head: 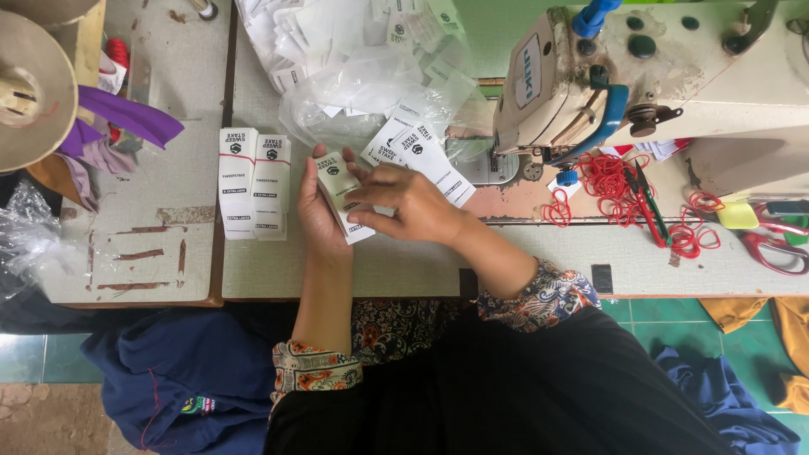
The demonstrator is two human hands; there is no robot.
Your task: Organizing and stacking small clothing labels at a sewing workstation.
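My left hand [313,212] holds a small stack of white printed labels [340,192] upright over the table. My right hand [410,205] rests its fingers on the front of that stack, pinching its lower edge. Two neat bundles of the same labels [253,183] lie flat just left of my left hand. Several loose labels [421,152] are fanned out behind my right hand, spilling from a clear plastic bag of labels [354,63].
A cream sewing machine [657,76] stands at the right. Red rubber bands [611,181], green snips [647,204] and red-handled scissors [779,244] lie by it. A thread cone [29,88] and purple cloth [126,118] sit far left. Blue fabric [168,379] lies below the table edge.
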